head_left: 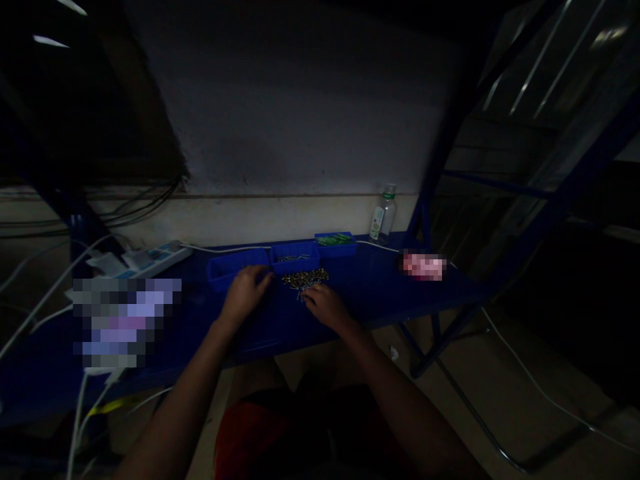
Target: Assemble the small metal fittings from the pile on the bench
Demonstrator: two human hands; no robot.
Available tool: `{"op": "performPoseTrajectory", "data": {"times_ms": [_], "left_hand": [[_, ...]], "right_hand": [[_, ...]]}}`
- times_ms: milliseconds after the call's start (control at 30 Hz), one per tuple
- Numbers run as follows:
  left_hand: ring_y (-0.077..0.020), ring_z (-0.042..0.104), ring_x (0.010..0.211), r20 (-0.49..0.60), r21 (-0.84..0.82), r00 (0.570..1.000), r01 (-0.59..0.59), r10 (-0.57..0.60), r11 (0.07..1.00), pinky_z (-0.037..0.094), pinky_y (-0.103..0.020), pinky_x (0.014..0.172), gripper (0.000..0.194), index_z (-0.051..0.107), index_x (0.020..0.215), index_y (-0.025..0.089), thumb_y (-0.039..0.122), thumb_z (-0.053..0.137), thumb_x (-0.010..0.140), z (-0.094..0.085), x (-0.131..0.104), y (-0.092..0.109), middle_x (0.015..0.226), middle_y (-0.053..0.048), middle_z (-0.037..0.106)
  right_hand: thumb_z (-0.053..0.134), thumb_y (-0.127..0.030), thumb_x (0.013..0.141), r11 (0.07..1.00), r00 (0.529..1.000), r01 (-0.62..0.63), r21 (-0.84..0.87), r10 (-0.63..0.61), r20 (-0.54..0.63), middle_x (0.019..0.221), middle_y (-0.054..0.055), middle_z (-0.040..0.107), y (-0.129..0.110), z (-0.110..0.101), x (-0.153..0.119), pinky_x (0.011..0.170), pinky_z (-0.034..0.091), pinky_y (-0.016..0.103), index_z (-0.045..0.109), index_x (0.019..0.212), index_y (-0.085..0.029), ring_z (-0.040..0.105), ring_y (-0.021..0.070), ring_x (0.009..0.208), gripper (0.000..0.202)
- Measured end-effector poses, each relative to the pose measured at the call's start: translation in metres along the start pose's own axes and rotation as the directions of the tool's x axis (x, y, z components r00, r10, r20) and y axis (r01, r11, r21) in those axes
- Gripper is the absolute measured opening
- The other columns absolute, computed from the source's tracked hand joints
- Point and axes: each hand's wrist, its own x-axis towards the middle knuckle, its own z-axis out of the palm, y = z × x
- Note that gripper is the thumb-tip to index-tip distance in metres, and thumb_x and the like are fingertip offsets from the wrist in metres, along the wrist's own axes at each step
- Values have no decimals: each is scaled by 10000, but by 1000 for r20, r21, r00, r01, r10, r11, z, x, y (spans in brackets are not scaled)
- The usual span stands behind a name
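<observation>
My left hand (245, 293) is at the front of a blue bin (230, 268), its bent fingers pointing right and the thumb a little apart from them. I see nothing between those fingers, though the light is dim. My right hand (327, 307) is lowered onto the near side of a pile of small brass-coloured metal parts (305, 277). Its thumb and fingers are drawn together over some thin silvery pins (301, 293); whatever they grip is too small to make out. Behind the pile, a middle blue bin (295, 256) contains more thin silvery pieces.
A third blue bin (335, 245) holds green items. Behind it to the right stands a clear bottle (384, 217). A power strip (160, 259) with plugs and white cables lies at the left of the blue table (390, 293). Blurred-out items lie at both sides.
</observation>
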Motion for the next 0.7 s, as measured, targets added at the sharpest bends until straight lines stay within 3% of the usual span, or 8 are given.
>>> {"op": "performPoseTrajectory", "data": {"times_ms": [100, 233, 700], "left_hand": [[-211, 572, 890, 203, 41, 966, -169, 157, 985, 422, -304, 806, 267, 614, 986, 175, 336, 480, 821, 31, -27, 11, 957, -77, 637], [-220, 567, 849, 223, 93, 956, -216, 191, 972, 410, -309, 769, 215, 630, 937, 175, 276, 490, 809, 55, -37, 16, 890, -84, 634], [-187, 561, 725, 176, 173, 974, -173, 143, 969, 370, -265, 649, 154, 571, 733, 170, 212, 442, 805, 57, -26, 13, 756, -65, 606]], "right_hand": [[449, -205, 870, 999, 1000, 16, -31, -17, -2, 943, 44, 589, -1, 0, 0, 844, 371, 261, 614, 975, -208, 507, 156, 926, 196], [467, -198, 861, 998, 1000, 19, -52, -19, 7, 927, 42, 596, 0, -1, 2, 824, 377, 249, 616, 953, -200, 508, 149, 909, 175], [441, -219, 874, 995, 999, 33, -90, -32, 9, 962, 66, 595, 1, 0, 1, 851, 378, 280, 618, 1020, -185, 496, 165, 936, 232]]}}
